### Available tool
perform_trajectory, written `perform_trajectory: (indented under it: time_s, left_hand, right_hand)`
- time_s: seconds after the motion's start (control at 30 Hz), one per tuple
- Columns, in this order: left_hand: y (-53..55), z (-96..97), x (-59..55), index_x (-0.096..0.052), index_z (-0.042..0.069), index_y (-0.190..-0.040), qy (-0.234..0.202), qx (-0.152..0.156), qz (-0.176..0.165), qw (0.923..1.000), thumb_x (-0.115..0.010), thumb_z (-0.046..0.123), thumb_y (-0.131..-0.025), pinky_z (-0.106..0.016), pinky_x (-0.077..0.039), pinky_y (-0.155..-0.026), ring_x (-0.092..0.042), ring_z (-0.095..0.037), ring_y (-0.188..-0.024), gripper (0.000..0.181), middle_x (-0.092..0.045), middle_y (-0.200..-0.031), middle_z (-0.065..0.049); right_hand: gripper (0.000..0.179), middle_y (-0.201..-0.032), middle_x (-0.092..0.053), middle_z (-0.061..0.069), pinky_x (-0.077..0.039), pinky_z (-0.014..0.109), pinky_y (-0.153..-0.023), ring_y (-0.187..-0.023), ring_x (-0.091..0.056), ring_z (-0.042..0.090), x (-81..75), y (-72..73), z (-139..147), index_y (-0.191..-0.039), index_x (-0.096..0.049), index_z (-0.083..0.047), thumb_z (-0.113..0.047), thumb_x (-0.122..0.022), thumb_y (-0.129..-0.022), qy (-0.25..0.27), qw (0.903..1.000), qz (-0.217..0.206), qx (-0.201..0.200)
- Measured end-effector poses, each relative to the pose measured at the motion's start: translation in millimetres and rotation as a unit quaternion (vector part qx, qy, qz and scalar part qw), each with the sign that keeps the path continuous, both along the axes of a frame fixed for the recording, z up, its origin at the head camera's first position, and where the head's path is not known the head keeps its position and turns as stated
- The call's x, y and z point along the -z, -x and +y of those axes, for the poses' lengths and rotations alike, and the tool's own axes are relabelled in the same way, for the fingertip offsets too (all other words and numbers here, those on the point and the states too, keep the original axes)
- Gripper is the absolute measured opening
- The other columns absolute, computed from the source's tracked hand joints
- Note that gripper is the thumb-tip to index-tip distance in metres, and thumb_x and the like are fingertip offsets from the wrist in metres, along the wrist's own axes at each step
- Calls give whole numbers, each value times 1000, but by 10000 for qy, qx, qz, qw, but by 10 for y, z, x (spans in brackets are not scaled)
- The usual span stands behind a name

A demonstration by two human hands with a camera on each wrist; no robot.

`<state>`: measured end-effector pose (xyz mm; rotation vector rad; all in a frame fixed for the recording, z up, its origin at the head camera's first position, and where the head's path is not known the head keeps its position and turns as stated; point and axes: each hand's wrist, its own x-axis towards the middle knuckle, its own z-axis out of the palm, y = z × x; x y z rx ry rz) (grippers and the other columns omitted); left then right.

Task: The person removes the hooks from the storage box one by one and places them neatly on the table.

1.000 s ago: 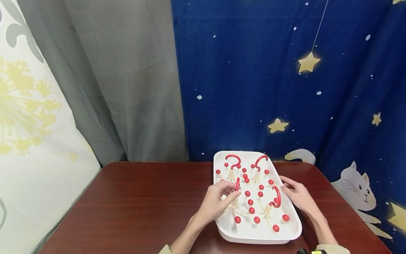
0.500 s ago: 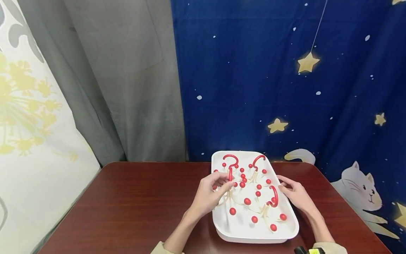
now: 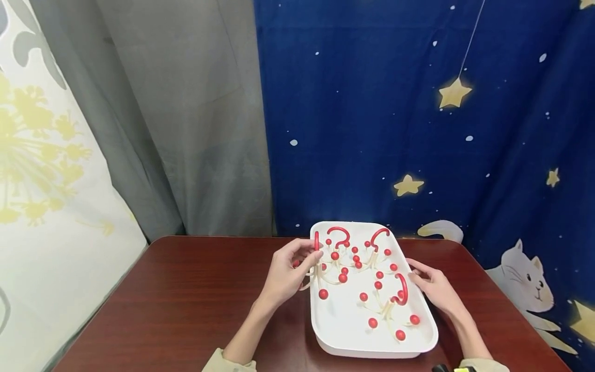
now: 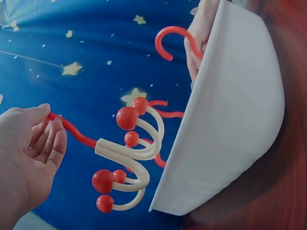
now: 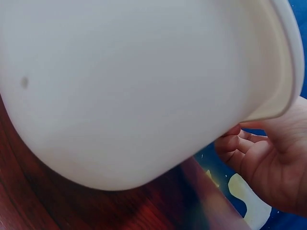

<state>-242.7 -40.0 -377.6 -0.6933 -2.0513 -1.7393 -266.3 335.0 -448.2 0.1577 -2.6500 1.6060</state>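
My left hand [image 3: 284,271] pinches the red hooked handle of a head massager [image 4: 120,152] between thumb and fingertips. The massager hangs upright above the left rim of a white tray [image 3: 346,330]; its cream prongs curve out and end in red balls. At the tray's right side, my right hand [image 3: 437,289] holds the rim; the right wrist view shows curled fingers under the edge. Inside the tray stand three similar massagers: one at back left [image 3: 343,230], one at back right [image 3: 380,238], and one at front right [image 3: 403,290].
A dark red-brown wooden table [image 3: 209,299] extends left of the tray. Behind it hang a grey curtain [image 3: 195,129] and a blue star-patterned curtain [image 3: 353,129]. A white patterned cloth [image 3: 56,248] hangs at the far left.
My left hand has lifted the head massager from the tray's left front and carried it left and back to the left rim. The right hand stays at the tray's right rim.
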Motion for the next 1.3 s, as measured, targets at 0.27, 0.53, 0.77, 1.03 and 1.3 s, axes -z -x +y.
perform_trajectory:
  time_s: [0.27,0.53,0.77,1.03,1.3]
  left_hand:
    - [73,-163,-45,-72,3,-108,-236,-125,-61,9996,-75,8,-92,-23,-55,-66,-66,-25,-77,17,-70,-87,-6]
    - [219,-331,22,-72,0,-110,-381,-278,75,9989,-73,9,-93,-26,-56,-66,-67,-37,-78,19,-72,-91,-18]
    - [343,-446,82,-72,-2,-110,-435,-566,4,9974,-72,5,-93,-19,-54,-68,-68,-40,-81,18,-74,-95,-15]
    - [457,-521,113,-68,-11,-110,-358,-923,-314,9946,-68,-4,-93,-14,-51,-66,-68,-45,-84,18,-72,-98,-23]
    - [620,-600,228,-70,-10,-108,-45,-1265,-248,9916,-69,-3,-93,-18,-52,-65,-69,-25,-78,16,-72,-94,-23]
  right_hand:
    - [50,-106,-65,17,-58,27,-74,-85,-69,20,25,0,8,-147,-44,6,-14,-58,-103,200,9998,-16,-18]
    - [52,-110,-64,19,-58,27,-74,-85,-69,18,21,2,18,-147,-43,7,-15,-59,-103,185,9998,12,-37]
    - [53,-118,-65,25,-59,29,-76,-87,-70,22,42,4,39,-149,-43,4,-17,-59,-104,415,9990,-99,-100]
    - [53,-118,-65,25,-59,31,-76,-88,-70,22,39,-1,25,-150,-41,5,-17,-58,-104,499,9986,-147,-130]
    - [53,-115,-65,24,-59,31,-75,-86,-70,21,37,-2,26,-149,-42,6,-16,-58,-104,443,9989,-68,-140]
